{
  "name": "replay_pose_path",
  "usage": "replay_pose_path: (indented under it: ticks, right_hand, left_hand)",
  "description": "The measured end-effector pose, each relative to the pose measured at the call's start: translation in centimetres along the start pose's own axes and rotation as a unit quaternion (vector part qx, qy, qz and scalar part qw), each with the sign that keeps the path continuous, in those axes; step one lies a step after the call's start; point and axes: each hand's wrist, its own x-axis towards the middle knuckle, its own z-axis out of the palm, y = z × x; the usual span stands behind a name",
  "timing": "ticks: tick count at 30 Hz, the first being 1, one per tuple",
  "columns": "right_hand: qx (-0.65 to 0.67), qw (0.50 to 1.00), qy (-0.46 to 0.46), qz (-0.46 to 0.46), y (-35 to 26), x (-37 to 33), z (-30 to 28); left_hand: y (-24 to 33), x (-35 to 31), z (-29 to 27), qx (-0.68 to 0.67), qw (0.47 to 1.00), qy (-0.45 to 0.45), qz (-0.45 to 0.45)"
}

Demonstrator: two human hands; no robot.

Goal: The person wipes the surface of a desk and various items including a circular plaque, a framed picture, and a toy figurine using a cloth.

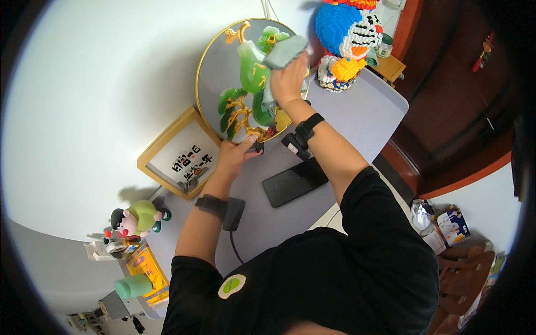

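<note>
A round ornament with a gold rim (212,61) leans at the wall on the table, with a green gourd (252,72), green leaves and gold branches in relief. My right hand (288,84) presses a grey-green striped cloth (287,51) against its upper right part. My left hand (233,158) grips the lower edge of the ornament, at a small black piece under the rim; the grip is partly hidden. Just left of that hand stands a wooden picture frame (167,134). Nearer to me, a black phone (295,182) lies on the table.
On the grey table (371,106) stand a brick-built figure (343,42) at far right and a cartoon figurine (139,218) at left. A mint-green cup (133,286) is by the left end. A brown door (446,95) and a wooden chair (466,279) are to the right.
</note>
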Motion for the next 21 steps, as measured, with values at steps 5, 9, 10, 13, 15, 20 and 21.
replay_pose_path:
  ticks: [5, 9, 10, 13, 15, 20, 21]
  right_hand:
    - [0.070, 0.989, 0.062, 0.113, 0.1, -0.7, 1.5]
    - [0.212, 0.974, -0.077, -0.004, -5.6, -4.4, -0.5]
    - [0.202, 0.974, -0.084, -0.059, -6.4, -4.9, -0.9]
    - [0.128, 0.980, -0.091, -0.120, -5.6, -2.9, -0.5]
    - [0.129, 0.989, -0.061, -0.044, -4.2, 0.1, 0.1]
    - [0.024, 1.000, -0.018, 0.005, 0.6, 6.4, 1.6]
    - [0.027, 0.999, -0.025, -0.039, -0.3, 6.6, 1.5]
  left_hand:
    - [-0.1, 0.1, 0.0, 0.015, 1.000, -0.003, -0.013]
    - [-0.2, 0.0, -0.4, -0.006, 1.000, 0.006, 0.004]
    - [-0.2, 0.2, -0.7, 0.003, 1.000, 0.002, 0.002]
    - [0.1, 0.3, -0.9, 0.017, 1.000, 0.005, -0.001]
    - [0.7, -0.1, -0.3, 0.019, 1.000, 0.021, -0.009]
    - [0.1, 0.3, -0.4, 0.044, 0.998, 0.026, -0.025]
    - [0.1, 0.0, -0.4, 0.050, 0.998, 0.029, -0.030]
